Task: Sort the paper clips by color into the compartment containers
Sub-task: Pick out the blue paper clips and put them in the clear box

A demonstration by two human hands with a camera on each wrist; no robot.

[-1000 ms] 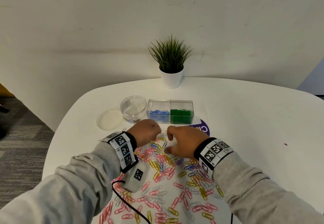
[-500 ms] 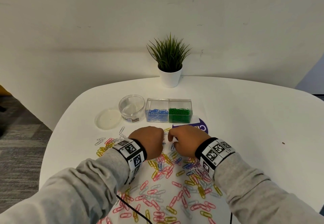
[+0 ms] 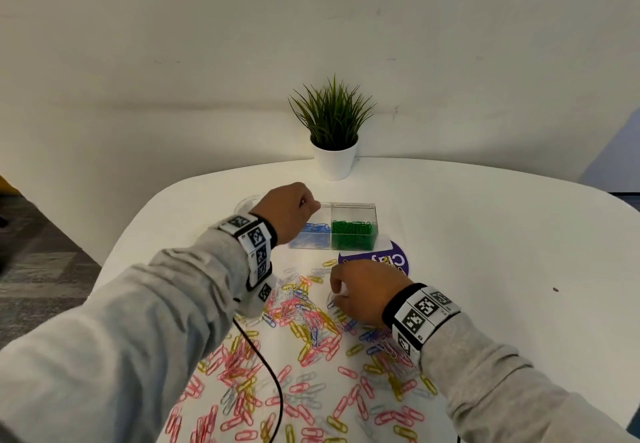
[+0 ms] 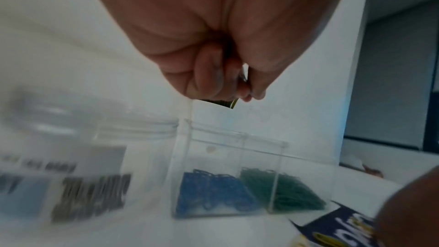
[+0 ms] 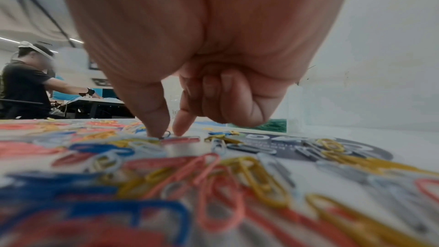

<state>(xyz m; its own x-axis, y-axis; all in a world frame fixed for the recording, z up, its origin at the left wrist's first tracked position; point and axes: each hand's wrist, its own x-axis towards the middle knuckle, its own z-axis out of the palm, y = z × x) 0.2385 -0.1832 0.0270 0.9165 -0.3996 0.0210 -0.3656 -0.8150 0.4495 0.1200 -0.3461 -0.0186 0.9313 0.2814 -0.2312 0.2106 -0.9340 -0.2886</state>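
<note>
A clear two-compartment box (image 3: 349,205) holds blue clips (image 3: 311,238) on the left and green clips (image 3: 353,238) on the right. My left hand (image 3: 313,205) hovers over the blue side, its fingers curled and pinching a small paper clip (image 4: 243,78) whose colour is unclear. The box (image 4: 237,138) sits below that hand (image 4: 244,91). Mixed pink, yellow, blue and white clips (image 3: 304,331) lie spread across the white table. My right hand (image 3: 334,295) is down on the pile. Its thumb and forefinger (image 5: 166,131) pinch a dark blue clip (image 5: 167,134), with the other fingers curled.
A round clear tub (image 3: 247,201) stands left of the box, mostly behind my left hand. A potted plant (image 3: 334,137) is at the table's back edge, and a purple round sticker (image 3: 391,259) lies before the green compartment. A black cable (image 3: 270,373) crosses the pile. Another person (image 5: 23,82) works far off.
My left hand has lifted off the pile and travelled forward to above the blue compartment. My right hand stayed on the pile, drawing slightly nearer to me.
</note>
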